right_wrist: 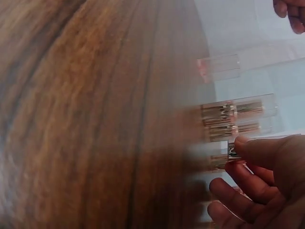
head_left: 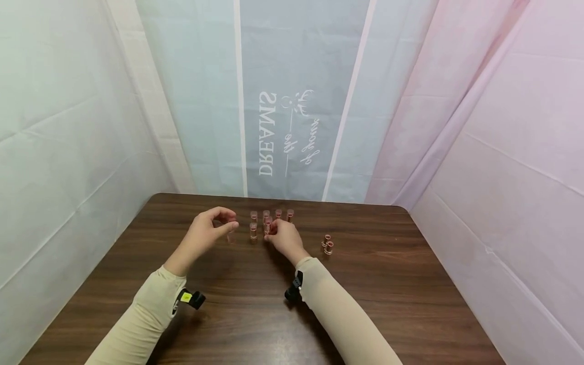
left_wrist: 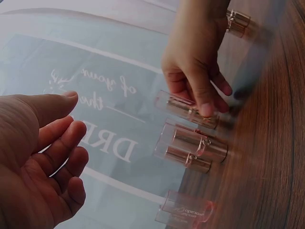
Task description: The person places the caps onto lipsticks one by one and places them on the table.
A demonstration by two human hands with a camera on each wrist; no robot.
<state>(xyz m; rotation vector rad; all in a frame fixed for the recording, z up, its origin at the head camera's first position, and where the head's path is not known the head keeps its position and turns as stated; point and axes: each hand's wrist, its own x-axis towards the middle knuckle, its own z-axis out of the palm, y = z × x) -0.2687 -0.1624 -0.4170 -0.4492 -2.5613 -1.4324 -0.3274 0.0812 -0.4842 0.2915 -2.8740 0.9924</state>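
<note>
Between thumb and fingers, my right hand (head_left: 287, 238) pinches a rose-gold lipstick tube (head_left: 267, 228) with a clear cap. The tube stands upright at the table, its lower part partly hidden by the fingers in the right wrist view. Just left of it stands another capped lipstick tube (head_left: 253, 233). My left hand (head_left: 207, 230) hovers with loosely bent fingers and nothing between them. Near its fingertips a loose clear cap (left_wrist: 186, 210) with a pinkish rim and faint lettering stands on the table, apart from the hand in the left wrist view.
Behind the hands, several capped lipstick tubes (head_left: 254, 217) form a row near the far edge of the dark wooden table (head_left: 365, 304). To the right stand two lipstick tubes (head_left: 329, 247) without clear caps. Hanging cloth (head_left: 301, 61) encloses the far side and both flanks.
</note>
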